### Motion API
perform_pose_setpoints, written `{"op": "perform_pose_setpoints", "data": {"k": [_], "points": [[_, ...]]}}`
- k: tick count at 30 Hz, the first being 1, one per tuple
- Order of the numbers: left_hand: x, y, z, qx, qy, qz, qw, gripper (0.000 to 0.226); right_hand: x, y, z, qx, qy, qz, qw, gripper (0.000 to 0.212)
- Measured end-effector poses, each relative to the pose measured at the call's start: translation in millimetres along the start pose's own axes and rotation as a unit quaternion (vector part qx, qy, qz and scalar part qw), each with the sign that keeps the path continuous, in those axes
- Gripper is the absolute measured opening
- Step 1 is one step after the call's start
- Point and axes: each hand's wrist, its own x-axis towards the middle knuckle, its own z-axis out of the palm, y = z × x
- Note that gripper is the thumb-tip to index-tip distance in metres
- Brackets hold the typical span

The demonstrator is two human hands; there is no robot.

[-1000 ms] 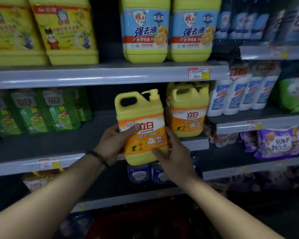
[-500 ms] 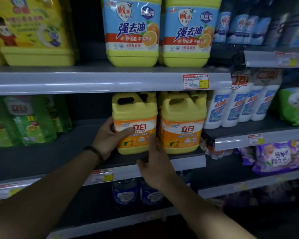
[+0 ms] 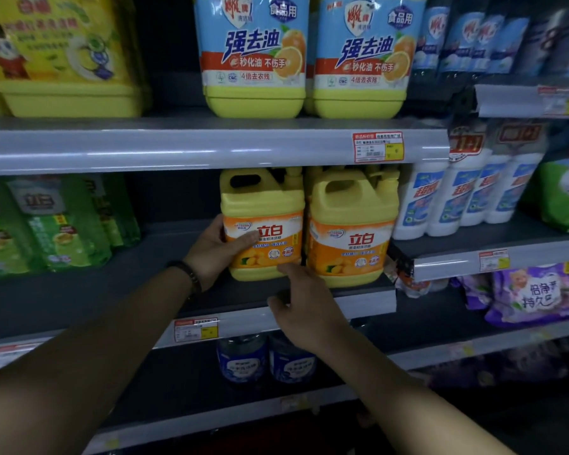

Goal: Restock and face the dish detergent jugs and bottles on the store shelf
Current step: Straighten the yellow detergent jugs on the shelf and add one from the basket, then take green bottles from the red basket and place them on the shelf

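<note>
Yellow jug [image 3: 263, 224] stands on the middle shelf [image 3: 112, 290], set back from the edge, label forward.
Left hand [image 3: 217, 247] grasps its left side, thumb across the orange label, probably to square the face to the aisle. Right hand [image 3: 306, 307] is slack, holding nothing, with one fingertip at the jug's lower right corner; contact cannot be confirmed, likely a guide against the second jug [image 3: 352, 231], which stands just beside it and slightly further forward. Count: two of this jug in the front row, with tops of more behind the right one, number not readable. The upper shelf shows two blue-label jugs [image 3: 253, 57]. White bottles [image 3: 467, 195] at right: four. Lower shelf: two blue tubs [image 3: 266, 359]. The left half of the shelf looks bare, so I judge restocking unfinished.
</note>
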Motion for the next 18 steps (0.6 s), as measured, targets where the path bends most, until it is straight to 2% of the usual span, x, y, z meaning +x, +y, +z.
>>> {"op": "perform_pose_setpoints", "data": {"k": [3,6,8,10,13,16,18], "points": [[-16.1,1.8,-0.5,0.080,0.047,-0.002,0.996,0.070,-18.8,5.6,-7.3,-0.002,0.007,-0.013,1.000,0.047],[-48.6,2.1,-1.9,0.168,0.101,-0.013,0.981,0.078,-40.7,17.0,-9.9,0.023,0.030,-0.021,0.999,0.032],[-83.9,5.9,0.3,0.202,0.144,0.017,0.969,0.064,-56.5,24.8,-9.4,0.042,0.029,-0.007,0.999,0.024],[-124.2,6.5,1.9,0.229,0.158,0.086,0.957,0.048,-74.2,32.5,-4.3,0.073,-0.006,0.021,0.997,0.017],[-187.6,-2.7,1.6,0.280,0.069,0.130,0.949,0.024,-104.2,47.3,13.8,0.075,-0.072,0.071,0.992,0.005],[-242.0,-31.6,-1.6,0.325,-0.067,0.078,0.940,0.014,-132.4,65.2,42.2,0.030,-0.147,0.116,0.982,0.015],[-269.6,-61.7,-6.1,0.366,-0.112,0.045,0.923,0.013,-148.6,77.7,62.5,0.007,-0.213,0.167,0.963,0.021]]}}
